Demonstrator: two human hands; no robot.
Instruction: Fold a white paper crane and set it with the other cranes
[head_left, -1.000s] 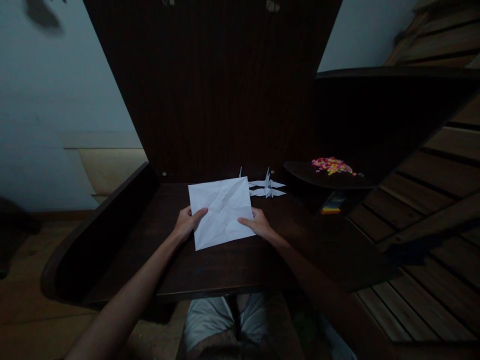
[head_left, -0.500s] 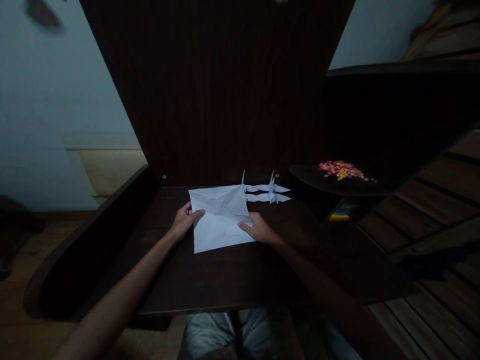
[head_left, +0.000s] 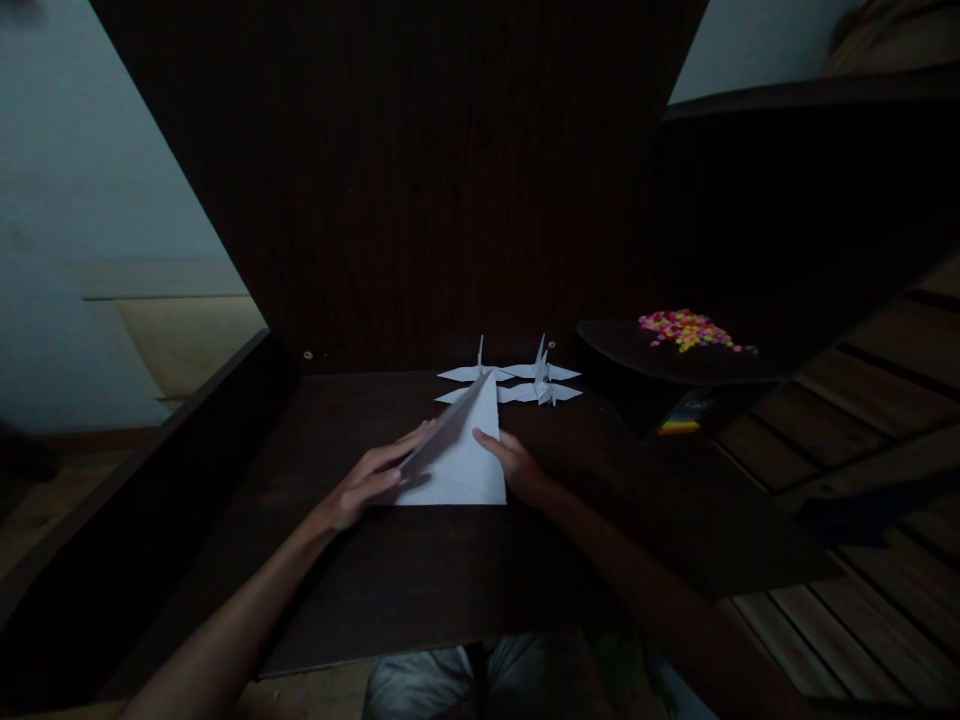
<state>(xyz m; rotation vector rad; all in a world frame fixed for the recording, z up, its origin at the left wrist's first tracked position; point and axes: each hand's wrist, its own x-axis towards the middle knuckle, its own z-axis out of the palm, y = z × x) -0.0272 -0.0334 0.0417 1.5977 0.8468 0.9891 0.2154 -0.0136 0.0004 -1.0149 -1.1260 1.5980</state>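
A white sheet of paper (head_left: 461, 465) rests on the dark desk, bent along a diagonal so that its left side stands up as a flap. My left hand (head_left: 371, 482) has this raised flap between thumb and fingers. On the right edge, my right hand (head_left: 514, 465) grips the sheet, its thumb lying on top and the other fingers mostly hidden. Several white origami cranes (head_left: 541, 385) stand in two rows just behind the paper. The paper's upper corner partly covers the nearer left crane (head_left: 452, 394).
A heap of small pink, red and yellow pieces (head_left: 686, 329) lies on a rounded side shelf (head_left: 615, 350) at right. Beneath it is a rainbow-striped item (head_left: 679, 426). A dark raised side panel (head_left: 150, 500) bounds the desk (head_left: 390, 590) on the left.
The sheet was lying nearly flat and open; now its left side is lifted and bent toward the right. My left hand has shifted to the raised flap. The view has moved slightly.
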